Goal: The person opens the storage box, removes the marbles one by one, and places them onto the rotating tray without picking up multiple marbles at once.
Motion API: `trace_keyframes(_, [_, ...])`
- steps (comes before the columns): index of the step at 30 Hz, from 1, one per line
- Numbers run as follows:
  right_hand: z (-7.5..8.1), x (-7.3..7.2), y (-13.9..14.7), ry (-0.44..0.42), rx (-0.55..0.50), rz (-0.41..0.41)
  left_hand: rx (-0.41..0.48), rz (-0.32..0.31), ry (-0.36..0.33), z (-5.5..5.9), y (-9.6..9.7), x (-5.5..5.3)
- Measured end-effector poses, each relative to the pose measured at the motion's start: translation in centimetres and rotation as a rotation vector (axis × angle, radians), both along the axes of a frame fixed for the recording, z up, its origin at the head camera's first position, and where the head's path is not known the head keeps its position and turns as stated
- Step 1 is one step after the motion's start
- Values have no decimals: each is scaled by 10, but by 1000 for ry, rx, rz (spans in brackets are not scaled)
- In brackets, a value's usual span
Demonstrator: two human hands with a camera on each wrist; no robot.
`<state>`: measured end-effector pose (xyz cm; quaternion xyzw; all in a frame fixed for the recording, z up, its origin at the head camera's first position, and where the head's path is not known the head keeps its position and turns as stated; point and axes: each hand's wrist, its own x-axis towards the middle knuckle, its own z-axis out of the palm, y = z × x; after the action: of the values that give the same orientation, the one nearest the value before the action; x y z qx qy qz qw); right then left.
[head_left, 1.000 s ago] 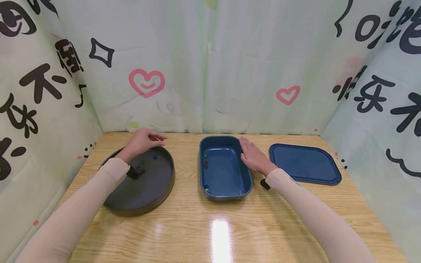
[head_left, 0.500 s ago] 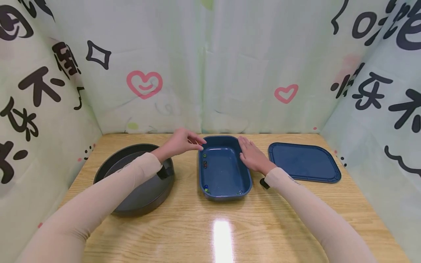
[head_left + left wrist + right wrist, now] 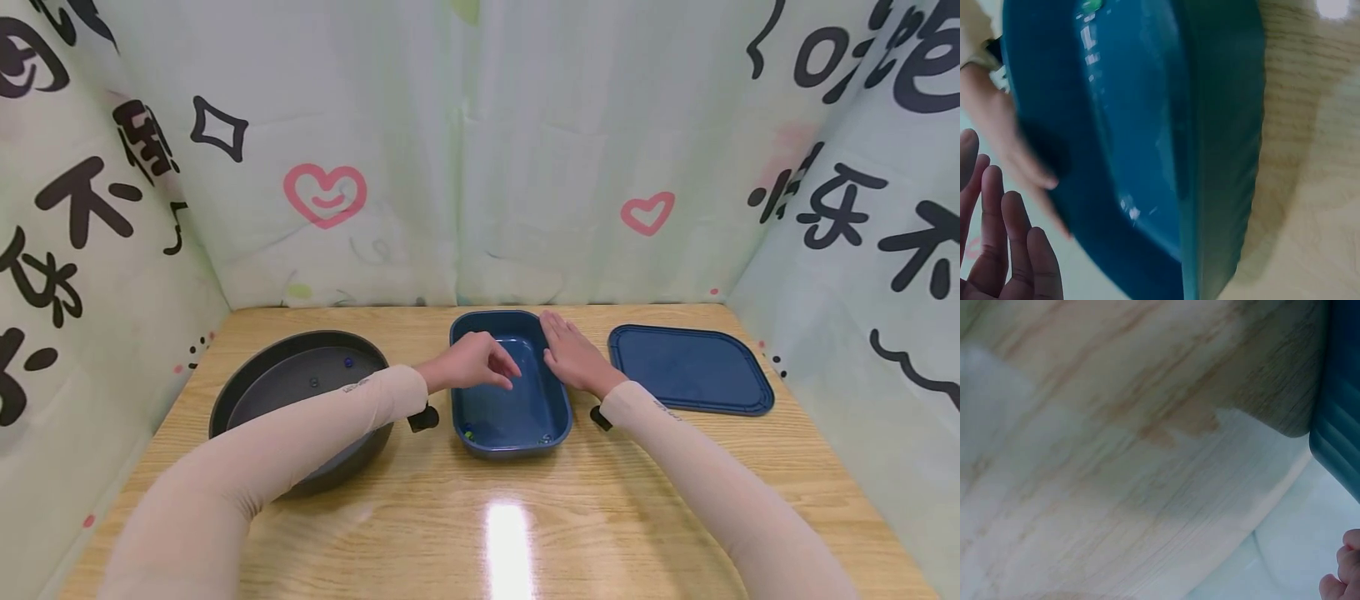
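Note:
My left hand [image 3: 480, 362] is over the blue rectangular box [image 3: 517, 454], palm down, fingers slightly bent and thumb apart from them. In the left wrist view its fingers [image 3: 1016, 231] are spread loosely, with nothing visible between them. My right hand [image 3: 573, 354] lies with straight fingers along the box's right rim. A green marble [image 3: 469, 435] sits in the box's near left corner and a clear marble [image 3: 546, 439] in its near right corner. The left hand covers part of the box floor. A blue marble [image 3: 348, 362] and a clear marble [image 3: 314, 382] lie in the round dark pan [image 3: 225, 400].
A flat blue lid [image 3: 690, 369] lies on the wooden table [image 3: 420, 533] to the right of the box. The pan stands at the left, partly under my left forearm. Printed curtains [image 3: 540, 167] enclose the table at the back and sides.
My left hand has moved right from above the pan, past the box's left rim, to over the box. The right hand has stayed at the right rim.

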<state>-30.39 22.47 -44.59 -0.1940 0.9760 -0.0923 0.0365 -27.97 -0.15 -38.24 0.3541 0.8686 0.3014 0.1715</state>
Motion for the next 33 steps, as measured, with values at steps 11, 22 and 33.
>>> trace_keyframes(11, [2,1,-1,22,-1,23,-98,-125,41,-24,33,-5])
trace_keyframes(22, [2,1,3,16,0,42,-120,-206,62,-24,59,-7])
trace_keyframes(33, [0,-1,2,4,7,34,-211,-254,-7,-37,72,-6])
